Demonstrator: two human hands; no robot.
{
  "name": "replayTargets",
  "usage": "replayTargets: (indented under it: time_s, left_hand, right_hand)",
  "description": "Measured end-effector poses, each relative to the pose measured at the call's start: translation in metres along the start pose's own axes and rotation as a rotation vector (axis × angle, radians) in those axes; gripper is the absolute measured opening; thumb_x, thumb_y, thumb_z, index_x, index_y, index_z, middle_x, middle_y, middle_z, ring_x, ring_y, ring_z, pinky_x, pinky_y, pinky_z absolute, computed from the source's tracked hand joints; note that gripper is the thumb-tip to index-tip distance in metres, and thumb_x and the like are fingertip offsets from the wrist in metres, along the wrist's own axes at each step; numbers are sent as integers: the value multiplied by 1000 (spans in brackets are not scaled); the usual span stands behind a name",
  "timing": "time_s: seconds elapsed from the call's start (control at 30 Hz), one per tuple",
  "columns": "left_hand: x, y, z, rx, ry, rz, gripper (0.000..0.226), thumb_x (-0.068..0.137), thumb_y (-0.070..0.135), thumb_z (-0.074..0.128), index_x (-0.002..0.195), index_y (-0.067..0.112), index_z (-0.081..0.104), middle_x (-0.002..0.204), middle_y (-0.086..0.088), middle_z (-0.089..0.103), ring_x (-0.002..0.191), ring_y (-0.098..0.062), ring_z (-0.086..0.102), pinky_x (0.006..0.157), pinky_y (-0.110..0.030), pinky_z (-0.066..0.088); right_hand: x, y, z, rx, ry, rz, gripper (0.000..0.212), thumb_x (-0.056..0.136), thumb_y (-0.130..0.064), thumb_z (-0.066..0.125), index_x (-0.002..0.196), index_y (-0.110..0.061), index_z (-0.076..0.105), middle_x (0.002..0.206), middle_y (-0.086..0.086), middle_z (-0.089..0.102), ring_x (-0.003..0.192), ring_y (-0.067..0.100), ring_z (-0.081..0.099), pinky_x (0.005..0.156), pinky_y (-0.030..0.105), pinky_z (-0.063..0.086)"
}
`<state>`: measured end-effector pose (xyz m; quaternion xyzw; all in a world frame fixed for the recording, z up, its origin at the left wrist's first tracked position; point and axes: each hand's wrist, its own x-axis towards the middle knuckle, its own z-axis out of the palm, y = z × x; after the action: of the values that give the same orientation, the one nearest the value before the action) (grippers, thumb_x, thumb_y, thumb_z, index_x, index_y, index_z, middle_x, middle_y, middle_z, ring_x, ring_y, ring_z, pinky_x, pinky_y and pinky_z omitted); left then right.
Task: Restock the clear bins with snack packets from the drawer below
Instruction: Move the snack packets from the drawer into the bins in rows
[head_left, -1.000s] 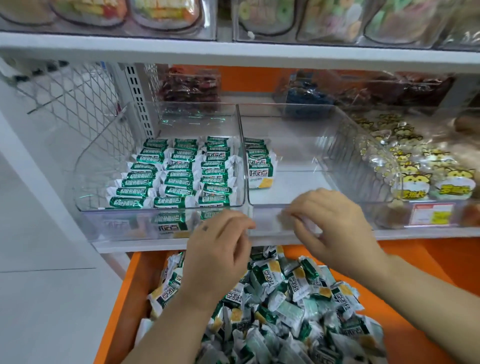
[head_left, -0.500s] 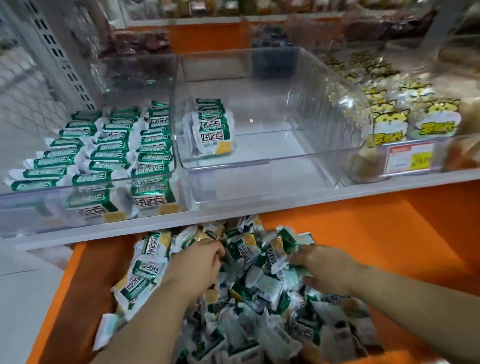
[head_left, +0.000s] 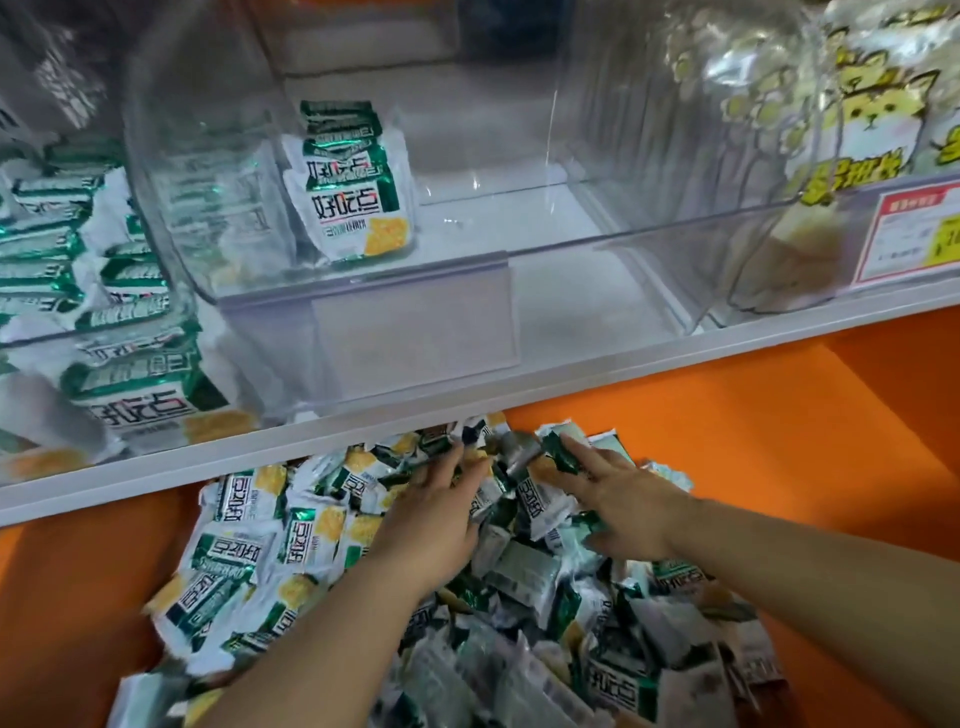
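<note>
A heap of green-and-white snack packets (head_left: 311, 540) fills the orange drawer (head_left: 753, 452) under the shelf. My left hand (head_left: 436, 514) lies flat on the heap with fingers stretched forward toward the shelf edge. My right hand (head_left: 618, 504) rests beside it, fingers also straight, with a green packet corner lying over its index finger. Neither hand visibly grips a packet. Above, the middle clear bin (head_left: 519, 260) holds only a short row of the same packets (head_left: 353, 197) at its left side. The left clear bin (head_left: 171, 260) is packed with rows of them.
The white shelf edge (head_left: 571, 374) runs across just above my fingertips. At the right, another clear bin holds yellow cat-print packets (head_left: 857, 130) behind a red-and-yellow price tag (head_left: 914, 234). Bare orange drawer floor shows to the right of the heap.
Both hands have dropped from the bin front into the drawer and slid forward over the heap, fingers now stretched out. The view has tilted down and moved closer.
</note>
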<state>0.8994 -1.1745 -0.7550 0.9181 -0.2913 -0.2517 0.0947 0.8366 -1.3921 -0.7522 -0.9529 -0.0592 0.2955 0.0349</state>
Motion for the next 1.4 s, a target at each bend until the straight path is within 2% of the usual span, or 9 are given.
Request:
replayTargets:
  time_s: [0.2, 0.3, 0.47, 0.57, 0.63, 0.7, 0.93, 1.17, 1.4]
  left_hand:
    - [7, -7, 9, -26, -28, 18, 65, 95, 30, 53, 148, 41, 18, 156, 6, 6, 134, -28, 33, 107, -43, 37]
    - [5, -8, 6, -31, -42, 24, 59, 93, 28, 57, 143, 39, 29, 141, 2, 23, 119, -25, 44, 99, -38, 43]
    - [0, -17, 9, -56, -30, 14, 61, 92, 16, 56, 139, 44, 30, 133, 2, 26, 99, -15, 45, 79, -28, 46]
    - [0, -21, 12, -93, -66, -21, 66, 94, 14, 54, 140, 51, 24, 151, 3, 18, 113, -21, 47, 86, -32, 47]
    - [0, -19, 12, -85, -102, -40, 64, 96, 19, 51, 142, 52, 21, 159, -3, 12, 139, -30, 29, 109, -43, 37]
    - [0, -16, 10, -85, -116, -45, 61, 98, 24, 50, 143, 52, 21, 160, -6, 12, 145, -29, 17, 115, -44, 27]
    - [-3, -8, 1, 29, -97, -19, 54, 97, 31, 49, 142, 49, 25, 142, -4, 38, 129, -25, 40, 105, -38, 37]
    - [-28, 10, -30, -33, -100, -5, 55, 96, 22, 47, 142, 45, 28, 140, -7, 28, 101, -24, 55, 71, -26, 39]
    - [-85, 38, -78, -115, -151, 35, 60, 93, 21, 53, 145, 43, 30, 157, -6, 24, 127, -27, 47, 90, -22, 39]
  right_hand:
    - [4, -3, -8, -35, 53, -20, 70, 89, -42, 58, 149, -36, 21, 155, 3, 7, 145, 32, 0, 114, 47, 23]
    - [8, -1, -15, 93, 37, -16, 65, 85, -47, 62, 142, -33, 33, 148, 2, 12, 140, 30, 18, 107, 39, 33]
    - [13, 4, -11, 1, -3, 40, 89, 83, -69, 50, 151, -39, 1, 160, 4, -2, 143, 34, 9, 113, 46, 27]
    - [12, 3, -11, -11, -3, 43, 88, 81, -70, 51, 150, -40, 8, 157, 6, 10, 142, 32, 6, 114, 51, 22]
    - [12, 1, -8, 32, -7, 52, 87, 77, -69, 58, 149, -38, 18, 149, 7, 21, 140, 31, 10, 113, 53, 25]
    - [11, -2, 0, 104, -39, 59, 88, 75, -67, 62, 147, -33, 24, 144, 6, 21, 137, 31, 20, 108, 48, 35]
    - [2, -3, 0, 149, 1, 29, 80, 79, -49, 71, 146, -26, 33, 142, 6, 35, 127, 28, 40, 99, 36, 43]
    - [-30, -13, -31, 141, 84, 14, 76, 77, -47, 73, 143, -29, 39, 139, 5, 41, 125, 26, 41, 94, 34, 45]
    - [-100, -33, -76, 114, 57, -6, 69, 78, -47, 74, 137, -30, 42, 131, 3, 45, 105, 19, 48, 82, 30, 44]
